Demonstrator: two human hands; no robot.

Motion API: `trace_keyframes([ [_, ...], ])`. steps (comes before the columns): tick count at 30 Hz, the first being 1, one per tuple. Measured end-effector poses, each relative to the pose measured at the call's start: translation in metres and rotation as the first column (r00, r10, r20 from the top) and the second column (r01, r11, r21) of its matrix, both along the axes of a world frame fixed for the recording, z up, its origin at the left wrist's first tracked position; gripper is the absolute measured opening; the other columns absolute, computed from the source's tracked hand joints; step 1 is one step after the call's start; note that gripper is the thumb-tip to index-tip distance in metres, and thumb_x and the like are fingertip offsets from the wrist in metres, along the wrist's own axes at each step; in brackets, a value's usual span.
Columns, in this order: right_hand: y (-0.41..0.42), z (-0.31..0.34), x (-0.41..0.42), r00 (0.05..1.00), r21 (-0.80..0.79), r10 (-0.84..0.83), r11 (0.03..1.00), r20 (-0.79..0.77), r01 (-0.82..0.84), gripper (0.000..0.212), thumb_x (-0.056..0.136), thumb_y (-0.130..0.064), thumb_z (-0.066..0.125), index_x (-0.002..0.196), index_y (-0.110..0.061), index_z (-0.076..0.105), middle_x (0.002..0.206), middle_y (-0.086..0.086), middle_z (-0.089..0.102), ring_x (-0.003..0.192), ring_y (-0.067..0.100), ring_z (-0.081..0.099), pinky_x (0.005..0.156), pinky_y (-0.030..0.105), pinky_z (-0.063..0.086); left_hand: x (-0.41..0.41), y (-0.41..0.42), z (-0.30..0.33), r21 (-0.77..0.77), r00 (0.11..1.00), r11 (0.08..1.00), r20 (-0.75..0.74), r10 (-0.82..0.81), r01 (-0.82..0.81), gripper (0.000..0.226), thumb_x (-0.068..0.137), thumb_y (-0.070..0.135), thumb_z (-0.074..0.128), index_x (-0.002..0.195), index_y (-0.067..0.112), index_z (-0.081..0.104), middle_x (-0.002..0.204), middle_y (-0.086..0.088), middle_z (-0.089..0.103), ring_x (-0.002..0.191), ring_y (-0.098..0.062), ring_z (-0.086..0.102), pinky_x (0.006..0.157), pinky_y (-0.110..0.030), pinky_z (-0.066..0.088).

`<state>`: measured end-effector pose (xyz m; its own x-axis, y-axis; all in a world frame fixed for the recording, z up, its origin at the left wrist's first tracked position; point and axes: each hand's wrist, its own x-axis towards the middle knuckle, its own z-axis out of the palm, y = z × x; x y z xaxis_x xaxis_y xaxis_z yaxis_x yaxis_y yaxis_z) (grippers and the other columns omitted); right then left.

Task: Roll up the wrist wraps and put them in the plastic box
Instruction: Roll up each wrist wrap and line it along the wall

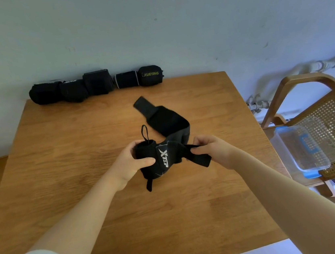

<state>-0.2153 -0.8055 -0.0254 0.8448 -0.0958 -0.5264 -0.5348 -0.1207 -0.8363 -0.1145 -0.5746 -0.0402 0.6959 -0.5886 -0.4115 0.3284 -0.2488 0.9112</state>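
Both forearms are reaching over the tabletop (79, 137). The left hand (133, 162) is gripping the wrist wrap's (162, 157) rolled end; the right hand (211, 149) is pinching its strap, above the tabletop's middle.

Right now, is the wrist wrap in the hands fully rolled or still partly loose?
Partly rolled. The left hand grips the rolled part of the wrist wrap; its tail trails loose across the table.

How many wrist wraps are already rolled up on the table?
5, in a row along the table's far edge by the wall: far-left roll, second roll, third roll, fourth roll, and the XUEYING roll. More could be hidden behind them.
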Motion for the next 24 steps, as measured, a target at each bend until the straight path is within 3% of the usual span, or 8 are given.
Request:
trace_keyframes([
  [3, -0.001, 0.003, 0.002, 0.997, 0.209, -0.081, 0.975, -0.003, 0.079, 0.026, 0.092, -0.001, 0.055, 0.07, -0.012, 0.048, 0.076, 0.004, 0.06, 0.074, 0.017, 0.062, 0.066, 0.025, 0.05, 0.003, 0.006, 0.0, -0.1, 0.993, 0.995, -0.12, -0.014, 0.002, 0.06, 0.054, 0.017, 0.079, 0.11, 0.02, 0.059, 0.103, -0.002, 0.067, 0.096, -0.017, 0.065, 0.077, -0.026, 0.051],
  [6, 0.001, -0.002, 0.007, 0.998, -0.105, 0.028, 0.994, -0.047, -0.033, 0.01, 0.092, -0.012, 0.06, 0.082, -0.009, 0.058, 0.081, 0.006, 0.068, 0.073, 0.015, 0.068, 0.067, 0.027, 0.054, 0.003, 0.009, 0.001, -0.152, 0.983, 0.984, -0.144, -0.11, 0.088, 0.064, 0.051, 0.022, 0.076, 0.112, 0.016, 0.06, 0.102, -0.003, 0.07, 0.095, -0.017, 0.067, 0.077, -0.027, 0.053],
  [8, 0.005, -0.003, 0.012, 0.987, -0.352, 0.126, 0.923, -0.103, -0.154, 0.013, 0.089, -0.02, 0.064, 0.092, -0.008, 0.065, 0.091, 0.012, 0.07, 0.087, 0.027, 0.067, 0.078, 0.038, 0.052, -0.001, 0.008, 0.003, -0.159, 0.969, 0.968, -0.125, -0.215, 0.194, 0.063, 0.054, 0.023, 0.075, 0.114, 0.014, 0.06, 0.101, -0.004, 0.07, 0.097, -0.019, 0.066, 0.078, -0.028, 0.053],
  [11, 0.015, 0.008, 0.018, 0.96, -0.463, 0.243, 0.841, -0.142, -0.281, 0.013, 0.089, -0.01, 0.057, 0.095, -0.016, 0.067, 0.096, 0.004, 0.067, 0.095, 0.027, 0.06, 0.075, 0.03, 0.045, -0.002, 0.005, 0.008, -0.173, 0.955, 0.958, -0.153, -0.254, 0.227, 0.059, 0.053, 0.024, 0.072, 0.111, 0.015, 0.06, 0.097, -0.004, 0.069, 0.093, -0.02, 0.066, 0.078, -0.03, 0.053],
  [14, 0.014, 0.021, 0.017, 0.991, -0.272, 0.135, 0.953, -0.017, -0.135, 0.04, 0.087, 0.005, 0.039, 0.105, -0.015, 0.068, 0.128, -0.007, 0.053, 0.114, 0.015, 0.046, 0.09, 0.028, 0.036, 0.001, 0.006, 0.015, -0.209, 0.95, 0.958, -0.199, -0.24, 0.199, 0.058, 0.05, 0.024, 0.068, 0.107, 0.016, 0.06, 0.091, -0.004, 0.067, 0.088, -0.02, 0.063, 0.076, -0.031, 0.052],
  [18, 0.016, 0.022, 0.01, 0.978, 0.005, 0.173, 0.985, 0.113, -0.175, 0.02, 0.08, -0.029, 0.052, 0.071, -0.023, 0.069, 0.143, -0.011, 0.045, 0.128, 0.013, 0.043, 0.097, 0.032, 0.033, 0.0, 0.01, 0.022, -0.28, 0.926, 0.945, -0.281, -0.251, 0.17, 0.047, 0.048, 0.024, 0.064, 0.094, 0.016, 0.066, 0.08, -0.003, 0.067, 0.074, -0.016, 0.064, 0.066, -0.029, 0.054],
  [20, 0.024, 0.019, 0.009, 0.956, 0.074, 0.253, 0.961, 0.148, -0.265, 0.015, 0.079, -0.032, 0.059, 0.066, -0.027, 0.065, 0.137, -0.011, 0.052, 0.124, 0.013, 0.049, 0.101, 0.034, 0.033, -0.004, 0.01, 0.024, -0.299, 0.915, 0.938, -0.303, -0.267, 0.174, 0.045, 0.049, 0.024, 0.062, 0.093, 0.017, 0.07, 0.083, -0.005, 0.068, 0.076, -0.019, 0.064, 0.068, -0.032, 0.054],
  [24, 0.027, 0.014, 0.007, 0.934, 0.241, 0.292, 0.91, 0.204, -0.337, 0.025, 0.071, -0.045, 0.072, 0.07, -0.021, 0.07, 0.086, -0.001, 0.068, 0.084, 0.016, 0.063, 0.084, 0.03, 0.045, -0.007, 0.009, 0.027, -0.297, 0.916, 0.943, -0.316, -0.248, 0.152, 0.042, 0.046, 0.024, 0.062, 0.087, 0.013, 0.064, 0.074, -0.005, 0.066, 0.067, -0.018, 0.064, 0.06, -0.03, 0.054],
])
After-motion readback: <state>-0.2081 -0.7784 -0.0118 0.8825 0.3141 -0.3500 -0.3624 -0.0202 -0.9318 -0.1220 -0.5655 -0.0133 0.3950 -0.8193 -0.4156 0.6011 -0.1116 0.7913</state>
